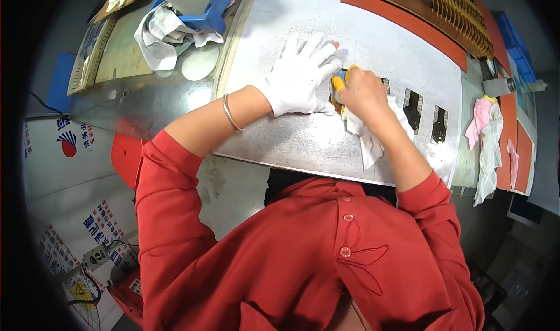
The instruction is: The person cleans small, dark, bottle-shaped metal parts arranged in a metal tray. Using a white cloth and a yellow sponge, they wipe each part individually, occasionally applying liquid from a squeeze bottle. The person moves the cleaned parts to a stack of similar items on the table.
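Red sleeves (175,214) fill the lower edge, nearest the camera; both forearms reach up over the near edge of the table (303,144), a grey metal plate.

1. Left hand (300,77): in a white glove, spread flat with fingers released, pressing down on the plate near its middle. A thin bracelet (231,114) sits on the wrist.
2. Small yellow part (338,85): lies just right of the gloved hand, touching it, at the first of three slots (413,108) toward the right edge. Mostly hidden; its long axis appears to run from the near edge toward the far edge, but which end leads cannot be told.
3. Right hand (364,95): bare, clenched on a white cloth (367,135) and on the yellow part; an orange cap covers one fingertip.

Risks, as a judgement:
- The part could slip into the open slot if the clenched hand shifts.
- The trailing cloth could snag on a slot edge.
- The flat hand could slide on the smooth plate.

Loose rags (487,138) lie at the right edge.
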A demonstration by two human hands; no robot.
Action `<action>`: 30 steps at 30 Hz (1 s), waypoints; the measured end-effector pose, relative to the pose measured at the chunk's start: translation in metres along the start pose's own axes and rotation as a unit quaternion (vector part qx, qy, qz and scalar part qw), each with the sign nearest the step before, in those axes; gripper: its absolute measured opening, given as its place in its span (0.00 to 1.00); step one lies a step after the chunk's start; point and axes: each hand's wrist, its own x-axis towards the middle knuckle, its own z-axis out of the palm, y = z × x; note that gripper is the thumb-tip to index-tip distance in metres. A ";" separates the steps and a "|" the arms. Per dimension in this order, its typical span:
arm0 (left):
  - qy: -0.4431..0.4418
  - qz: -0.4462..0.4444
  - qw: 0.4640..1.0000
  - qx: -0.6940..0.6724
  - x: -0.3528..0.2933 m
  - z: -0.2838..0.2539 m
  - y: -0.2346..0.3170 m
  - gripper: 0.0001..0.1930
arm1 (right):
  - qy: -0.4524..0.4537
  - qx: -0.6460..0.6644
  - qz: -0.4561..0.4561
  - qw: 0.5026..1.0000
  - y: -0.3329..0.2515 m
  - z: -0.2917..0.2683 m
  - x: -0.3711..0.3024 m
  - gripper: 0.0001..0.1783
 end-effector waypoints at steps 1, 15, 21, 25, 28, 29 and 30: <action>-0.010 0.014 1.000 0.004 0.001 -0.002 0.000 0.43 | -0.003 0.002 -0.001 1.000 0.000 0.001 -0.005 0.16; -0.105 -0.012 0.994 -0.010 -0.014 -0.033 -0.021 0.54 | -0.019 -0.001 -0.085 0.996 -0.006 -0.008 -0.073 0.14; -0.009 -0.047 0.998 -0.042 -0.071 -0.020 -0.054 0.48 | 0.012 0.012 -0.122 0.992 -0.027 -0.028 -0.015 0.14; 0.026 -0.052 0.997 -0.058 -0.076 -0.013 -0.053 0.47 | 0.000 0.018 -0.123 0.992 -0.047 -0.010 0.028 0.14; 0.061 -0.037 0.997 -0.042 -0.074 -0.010 -0.054 0.45 | -0.011 0.002 -0.111 0.994 -0.059 0.001 0.050 0.16; 0.061 -0.044 0.996 -0.042 -0.075 -0.008 -0.054 0.45 | -0.008 -0.002 -0.110 0.994 -0.061 0.005 0.056 0.16; 0.058 -0.062 0.995 -0.043 -0.077 -0.003 -0.056 0.46 | -0.004 -0.006 -0.107 0.994 -0.062 0.011 0.060 0.16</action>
